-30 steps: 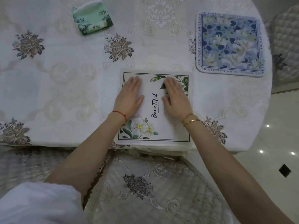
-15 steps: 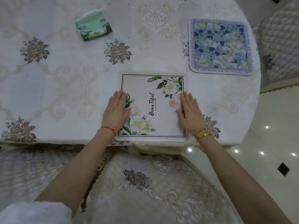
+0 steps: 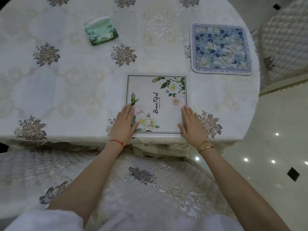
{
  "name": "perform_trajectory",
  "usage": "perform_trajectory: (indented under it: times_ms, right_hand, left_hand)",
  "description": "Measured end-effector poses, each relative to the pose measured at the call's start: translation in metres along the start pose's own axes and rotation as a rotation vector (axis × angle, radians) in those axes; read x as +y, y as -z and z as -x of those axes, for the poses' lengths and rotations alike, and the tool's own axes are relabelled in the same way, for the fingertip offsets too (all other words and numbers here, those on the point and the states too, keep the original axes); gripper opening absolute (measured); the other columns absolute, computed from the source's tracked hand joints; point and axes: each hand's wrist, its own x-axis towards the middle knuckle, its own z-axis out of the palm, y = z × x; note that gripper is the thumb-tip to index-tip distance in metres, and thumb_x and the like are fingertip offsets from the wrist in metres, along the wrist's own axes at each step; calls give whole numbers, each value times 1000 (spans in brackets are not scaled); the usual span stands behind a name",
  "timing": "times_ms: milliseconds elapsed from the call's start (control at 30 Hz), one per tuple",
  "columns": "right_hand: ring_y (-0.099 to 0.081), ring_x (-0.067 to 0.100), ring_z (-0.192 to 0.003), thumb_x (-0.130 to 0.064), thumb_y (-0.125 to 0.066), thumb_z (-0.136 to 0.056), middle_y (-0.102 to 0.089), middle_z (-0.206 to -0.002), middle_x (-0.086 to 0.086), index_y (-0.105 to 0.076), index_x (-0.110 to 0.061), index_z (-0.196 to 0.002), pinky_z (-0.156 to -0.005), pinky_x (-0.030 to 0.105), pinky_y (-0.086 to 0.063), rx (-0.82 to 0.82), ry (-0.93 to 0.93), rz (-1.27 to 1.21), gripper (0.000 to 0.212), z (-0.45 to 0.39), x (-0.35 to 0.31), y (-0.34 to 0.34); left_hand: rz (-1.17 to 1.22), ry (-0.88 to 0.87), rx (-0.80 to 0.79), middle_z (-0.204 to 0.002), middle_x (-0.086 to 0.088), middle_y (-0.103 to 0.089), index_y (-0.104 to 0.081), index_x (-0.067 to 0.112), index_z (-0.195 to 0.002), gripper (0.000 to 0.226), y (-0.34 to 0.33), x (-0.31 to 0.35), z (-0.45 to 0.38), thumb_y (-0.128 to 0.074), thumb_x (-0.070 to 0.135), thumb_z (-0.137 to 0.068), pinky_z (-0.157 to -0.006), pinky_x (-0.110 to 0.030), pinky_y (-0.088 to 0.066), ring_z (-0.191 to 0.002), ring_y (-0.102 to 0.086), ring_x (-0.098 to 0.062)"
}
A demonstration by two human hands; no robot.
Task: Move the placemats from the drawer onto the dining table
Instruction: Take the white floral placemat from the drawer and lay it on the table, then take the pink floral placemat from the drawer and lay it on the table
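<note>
A white placemat [image 3: 156, 95] printed with white flowers and the word "Beautiful" lies flat at the near edge of the dining table [image 3: 75, 84], which wears a pale embroidered cloth. My left hand [image 3: 124, 125] rests flat on the mat's near left corner, fingers together and extended. My right hand [image 3: 193, 125] lies flat on its near right corner, partly on the cloth. Neither hand grips anything. A second placemat [image 3: 220, 49], blue floral with a text border, lies at the far right of the table.
A green tissue pack [image 3: 100, 33] sits at the far middle-left of the table. A chair [image 3: 141, 185] with an embroidered cover stands between me and the table. Another quilted chair [image 3: 283, 39] is at the right. Glossy tiled floor [image 3: 275, 147] shows on the right.
Both hands slid from the middle of the white placemat outward and toward me, now at its near corners. The mat stays put.
</note>
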Motion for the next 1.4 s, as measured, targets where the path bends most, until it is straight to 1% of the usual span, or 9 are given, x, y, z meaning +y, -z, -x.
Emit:
perform_trajectory:
  times_ms: [167, 333, 567, 667, 800, 933, 1100, 1233, 1400]
  right_hand:
    - [3, 19, -147, -40, -33, -101, -3, -159, 6, -8, -9, -151, -121, 39, -6, 21, 16, -19, 64, 15, -22, -4]
    - [5, 17, -147, -43, -29, -101, -1, -160, 5, -3, -11, -152, -121, 37, -4, -7, 52, -67, 64, 11, -58, -26]
    - [2, 13, -147, -39, -29, -102, -2, -160, 1, -6, -14, -152, -121, 34, -3, 49, -45, -55, 61, 44, -10, -19]
    - [-7, 18, -147, -33, -30, -103, -15, -158, 5, -18, -11, -150, -120, 36, -8, 87, -102, -73, 54, 59, -1, -12]
    - [-29, 28, -140, -27, -41, -100, -40, -148, 12, -39, -7, -142, -117, 38, -21, 144, -136, -62, 46, 80, 2, 3]
    - [-52, 30, -118, -21, -52, -95, -60, -126, 14, -53, -6, -128, -98, 40, -43, 265, -188, -99, 36, 111, 3, 27]
    - [-57, 31, -101, -11, -58, -91, -64, -108, 13, -59, -7, -118, -82, 42, -51, 405, -261, -185, 27, 171, 19, 48]
    - [-59, 30, -101, -10, -61, -90, -65, -108, 12, -60, -6, -117, -87, 39, -50, 460, -341, -204, 28, 235, 47, 50]
    - [-56, 24, -112, -17, -58, -93, -63, -119, 9, -59, -7, -124, -97, 29, -41, 511, -527, -261, 32, 328, 90, 43]
  left_hand:
    - [40, -41, 30, -160, -8, -14, -15, 10, -151, 64, 3, 15, 23, -39, 40, -100, -119, -30, -4, -148, -9, -22]
    - [43, -71, 9, -161, -6, -8, -7, 12, -152, 66, -11, 45, 28, -35, 41, -100, -120, -30, -1, -148, -3, -19]
    - [12, 6, 23, -161, -4, -4, -5, 12, -152, 69, -5, 6, 51, -30, 46, -98, -121, -35, -4, -148, -2, -19]
    - [46, 12, 30, -159, -8, -17, -18, 9, -151, 62, 1, -2, 59, -38, 37, -99, -121, -36, -11, -147, -12, -23]
    - [71, -52, 75, -144, -11, -45, -42, 8, -140, 49, 16, 7, 73, -49, 29, -96, -113, -42, -32, -134, -39, -29]
    - [73, -171, 118, -125, -11, -61, -55, 8, -128, 38, 35, 35, 81, -53, 24, -94, -96, -40, -47, -114, -56, -27]
    - [108, -279, 110, -120, -10, -64, -57, 10, -126, 36, 46, 87, 89, -56, 25, -93, -87, -37, -51, -109, -60, -27]
    - [98, -387, 72, -119, -8, -64, -57, 13, -126, 35, 46, 145, 96, -53, 27, -94, -91, -37, -49, -109, -59, -25]
    - [81, -505, 24, -107, -5, -67, -60, 15, -118, 29, 29, 233, 112, -52, 29, -94, -81, -37, -53, -97, -62, -25]
